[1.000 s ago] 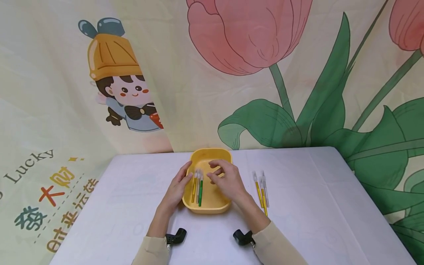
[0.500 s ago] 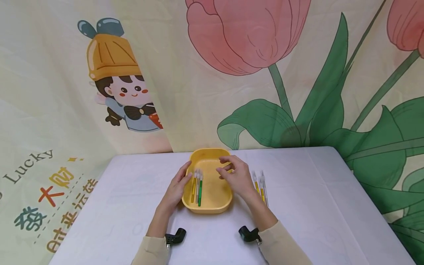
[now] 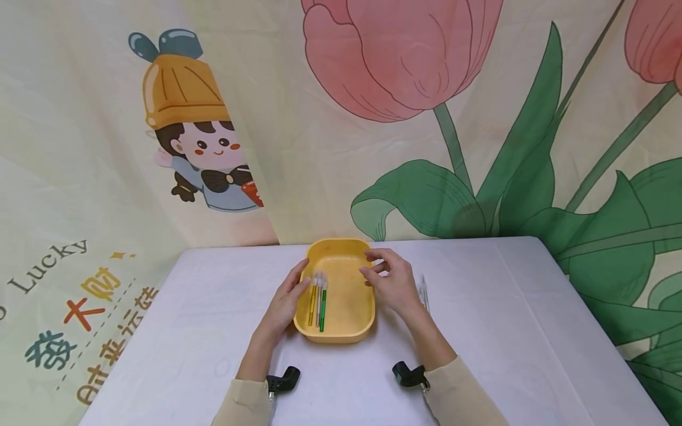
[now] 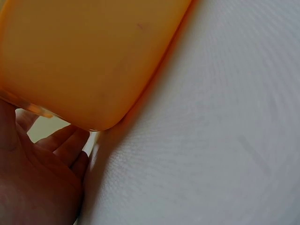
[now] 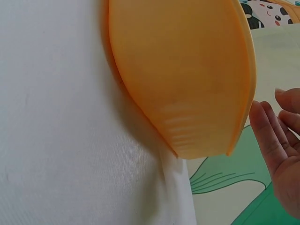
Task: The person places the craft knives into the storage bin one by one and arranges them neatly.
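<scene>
A yellow rectangular tray (image 3: 348,319) stands in the middle of the table in the head view. Three slim pen-like sticks with clear, whitish tips lie side by side in its left half: a yellow stick (image 3: 311,307), a silver one and a green stick (image 3: 322,312). My left hand (image 3: 282,305) grips the tray's left side, thumb over the rim and fingers along the outer wall. At the right rim, my right hand (image 3: 393,283) holds nothing, its fingers loosely bent; in the right wrist view, fingertips (image 5: 257,107) are right beside the rim.
Right of the tray, more clear-tipped sticks (image 3: 424,293) lie on the white tablecloth (image 3: 511,331), mostly hidden behind my right hand and forearm. A printed backdrop (image 3: 298,177) with tulips hangs right behind the table's far edge. Black wrist cameras (image 3: 409,374) sit at both cuffs.
My right hand has moved right, from over the tray's inside to its right rim, and now covers more of the sticks on the table. The left hand and the tray stay put.
</scene>
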{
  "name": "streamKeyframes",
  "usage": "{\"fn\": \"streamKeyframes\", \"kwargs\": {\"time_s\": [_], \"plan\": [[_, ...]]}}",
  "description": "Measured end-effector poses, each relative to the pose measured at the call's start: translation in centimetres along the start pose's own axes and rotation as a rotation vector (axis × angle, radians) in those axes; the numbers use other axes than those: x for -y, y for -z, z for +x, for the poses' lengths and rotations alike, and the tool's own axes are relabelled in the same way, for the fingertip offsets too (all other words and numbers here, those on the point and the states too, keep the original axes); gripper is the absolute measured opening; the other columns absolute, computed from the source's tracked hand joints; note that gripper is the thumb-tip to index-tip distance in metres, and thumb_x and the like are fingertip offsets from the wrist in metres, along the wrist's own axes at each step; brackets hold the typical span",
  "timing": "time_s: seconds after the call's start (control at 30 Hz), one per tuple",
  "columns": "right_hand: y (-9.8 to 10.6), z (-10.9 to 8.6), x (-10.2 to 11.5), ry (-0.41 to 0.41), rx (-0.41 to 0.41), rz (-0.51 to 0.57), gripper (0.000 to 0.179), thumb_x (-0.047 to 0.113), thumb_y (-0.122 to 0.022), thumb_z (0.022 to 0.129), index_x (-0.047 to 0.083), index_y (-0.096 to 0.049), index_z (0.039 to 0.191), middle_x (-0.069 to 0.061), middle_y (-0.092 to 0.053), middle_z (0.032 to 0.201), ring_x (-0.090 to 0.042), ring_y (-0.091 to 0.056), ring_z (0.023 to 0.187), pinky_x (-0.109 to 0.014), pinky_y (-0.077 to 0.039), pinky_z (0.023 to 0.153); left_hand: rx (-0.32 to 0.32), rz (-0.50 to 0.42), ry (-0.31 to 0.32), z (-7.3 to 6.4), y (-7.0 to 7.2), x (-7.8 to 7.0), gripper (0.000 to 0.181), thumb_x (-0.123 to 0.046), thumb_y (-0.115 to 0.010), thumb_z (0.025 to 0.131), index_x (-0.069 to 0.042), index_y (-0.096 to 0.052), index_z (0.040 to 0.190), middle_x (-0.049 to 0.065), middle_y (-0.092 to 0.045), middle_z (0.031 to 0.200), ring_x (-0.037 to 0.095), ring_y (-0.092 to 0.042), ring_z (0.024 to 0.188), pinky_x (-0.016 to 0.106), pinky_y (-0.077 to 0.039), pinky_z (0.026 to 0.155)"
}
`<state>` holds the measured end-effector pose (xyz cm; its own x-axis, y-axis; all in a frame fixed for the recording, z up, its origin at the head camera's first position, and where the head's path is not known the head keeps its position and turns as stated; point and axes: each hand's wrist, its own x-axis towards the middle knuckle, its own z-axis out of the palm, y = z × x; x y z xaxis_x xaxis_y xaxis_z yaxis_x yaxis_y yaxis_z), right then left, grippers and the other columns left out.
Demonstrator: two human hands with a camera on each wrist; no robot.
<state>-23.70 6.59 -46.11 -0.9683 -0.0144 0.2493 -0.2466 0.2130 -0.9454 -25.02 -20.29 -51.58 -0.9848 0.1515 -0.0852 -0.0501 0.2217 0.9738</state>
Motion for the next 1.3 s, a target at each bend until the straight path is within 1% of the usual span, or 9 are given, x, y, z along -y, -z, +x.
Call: {"fn": "streamKeyframes", "kwargs": {"time_s": [0.07,0.17,0.3,0.57,0.67,0.83,0.93,1.07,1.3], "plan": [[0.1,0.0,0.0,-0.002,-0.004,-0.012,0.035,0.002,-0.08,0.09,0.007,-0.07,0.123,-0.011,-0.067,0.115,-0.021,-0.071,0.079,-0.038,-0.065,0.069,0.001,0.0,0.005,-0.1,0.0,-0.1,0.052,-0.039,-0.047,0.111,-0.037,-0.035,0.161,-0.011,-0.022,0.172,0.014,-0.009,0.163,0.048,-0.005,0.133],[0.4,0.1,-0.1,-0.003,-0.01,-0.018,0.034,0.002,-0.079,0.09,0.006,-0.07,0.123,-0.017,-0.067,0.118,-0.022,-0.071,0.08,-0.031,-0.065,0.067,0.001,-0.001,0.009,-0.1,0.0,-0.1,0.052,-0.04,-0.047,0.111,-0.037,-0.035,0.161,-0.011,-0.022,0.173,0.014,-0.009,0.163,0.048,-0.005,0.133],[0.8,0.1,-0.3,-0.01,-0.021,-0.017,0.034,0.002,-0.08,0.09,0.005,-0.07,0.122,-0.022,-0.067,0.121,-0.023,-0.072,0.08,-0.033,-0.065,0.067,0.0,-0.001,0.006,-0.1,0.0,-0.1,0.052,-0.039,-0.047,0.111,-0.037,-0.035,0.161,-0.011,-0.022,0.173,0.015,-0.01,0.163,0.048,-0.006,0.133],[2.0,0.3,-0.8,-0.051,-0.037,-0.018,0.034,0.007,-0.078,0.092,0.004,-0.069,0.125,-0.017,-0.066,0.121,-0.028,-0.073,0.085,-0.039,-0.066,0.072,0.007,-0.011,0.003,0.0,0.0,0.1,0.052,-0.04,-0.047,0.111,-0.037,-0.035,0.161,-0.011,-0.022,0.172,0.015,-0.01,0.163,0.048,-0.006,0.133],[2.4,0.4,-1.1,-0.052,-0.049,-0.008,0.032,0.007,-0.078,0.092,0.006,-0.069,0.123,-0.019,-0.066,0.122,-0.026,-0.072,0.085,-0.038,-0.066,0.071,0.009,-0.012,-0.002,0.0,0.0,0.2,0.052,-0.039,-0.047,0.111,-0.036,-0.035,0.161,-0.01,-0.022,0.172,0.015,-0.01,0.162,0.048,-0.006,0.133],[3.1,0.5,-1.4,-0.046,-0.049,-0.011,0.032,0.009,-0.078,0.093,0.007,-0.069,0.124,-0.014,-0.067,0.122,-0.024,-0.072,0.088,-0.032,-0.065,0.07,0.008,-0.013,0.005,-0.1,0.0,0.1,0.051,-0.04,-0.047,0.111,-0.038,-0.035,0.161,-0.011,-0.023,0.172,0.014,-0.009,0.163,0.049,-0.005,0.133],[3.6,0.5,-1.6,-0.056,-0.049,-0.011,0.032,0.011,-0.078,0.093,0.007,-0.069,0.124,-0.012,-0.067,0.122,-0.026,-0.073,0.09,-0.03,-0.065,0.07,0.007,-0.012,0.013,-0.1,-0.1,0.0,0.051,-0.04,-0.047,0.11,-0.04,-0.036,0.16,-0.011,-0.022,0.172,0.015,-0.009,0.163,0.049,-0.005,0.133],[4.4,0.6,-1.9,-0.075,-0.05,-0.011,0.031,0.012,-0.078,0.094,0.008,-0.069,0.123,-0.013,-0.067,0.122,-0.034,-0.074,0.094,-0.03,-0.065,0.071,0.007,-0.011,0.013,-0.1,0.0,0.1,0.052,-0.04,-0.047,0.11,-0.039,-0.036,0.161,-0.011,-0.022,0.172,0.015,-0.009,0.163,0.049,-0.005,0.133],[5.2,0.7,-2.0,-0.093,-0.052,-0.033,0.034,0.016,-0.077,0.095,0.009,-0.069,0.126,-0.013,-0.066,0.123,-0.037,-0.073,0.097,-0.03,-0.065,0.073,0.006,-0.011,0.001,0.0,0.1,0.1,0.052,-0.039,-0.047,0.111,-0.036,-0.034,0.162,-0.012,-0.022,0.172,0.014,-0.009,0.163,0.048,-0.005,0.133]]}}
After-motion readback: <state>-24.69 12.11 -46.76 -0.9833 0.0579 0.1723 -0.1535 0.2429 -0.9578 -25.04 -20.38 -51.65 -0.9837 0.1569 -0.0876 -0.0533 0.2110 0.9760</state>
